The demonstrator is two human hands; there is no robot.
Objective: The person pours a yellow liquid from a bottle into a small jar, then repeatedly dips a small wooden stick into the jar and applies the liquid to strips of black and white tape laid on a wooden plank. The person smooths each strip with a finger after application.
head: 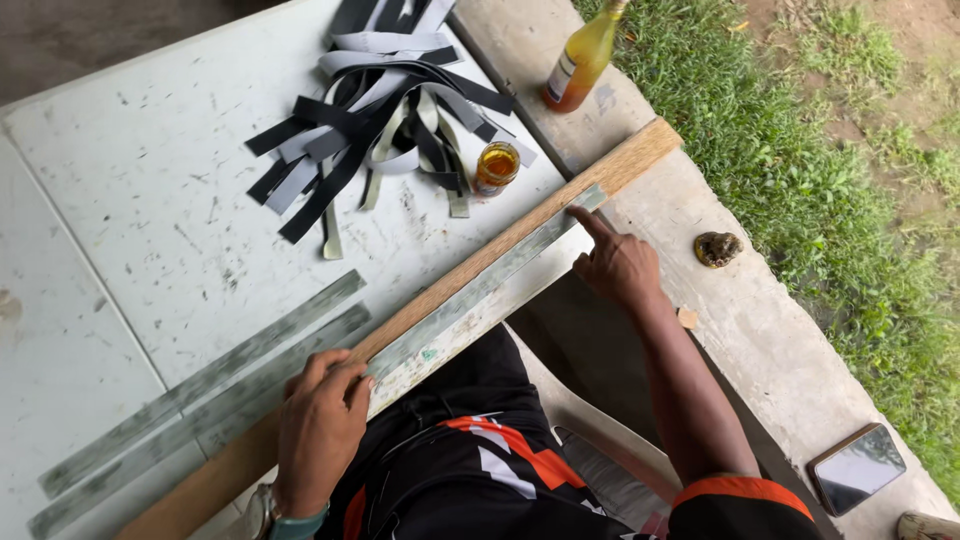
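2 hands pin a grey strip (480,285) flat along the wooden batten (520,232): left hand (320,425) curled over lower-centre, right hand (615,262) fingertip-pressing, gripping nothing.

Only a few here: a tall bottle (583,55) of amber liquid with a white label up top on the concrete ledge (760,330), and a dark-screened phone (857,467), orange-edged I think, lower right.
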